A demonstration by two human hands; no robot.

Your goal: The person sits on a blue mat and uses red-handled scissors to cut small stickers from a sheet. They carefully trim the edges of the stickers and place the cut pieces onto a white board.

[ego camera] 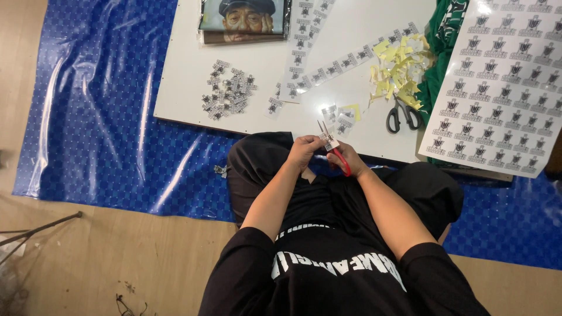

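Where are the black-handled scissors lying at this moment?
In the head view, the black-handled scissors lie on the white board, right of centre, just below the yellow paper scraps and left of the large sticker sheet.

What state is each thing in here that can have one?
Red-handled scissors: blades open, in the right hand.
Small sticker piece: held by the left hand, at the blades.
Black-handled scissors: closed, lying on the white board.
Sticker sheet: uncut, flat.

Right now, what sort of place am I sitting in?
Probably a makeshift craft or sticker-cutting spot on a floor. You sit on a blue plastic sheet at a low white board with cut stickers, a printed sticker sheet and spare scissors.
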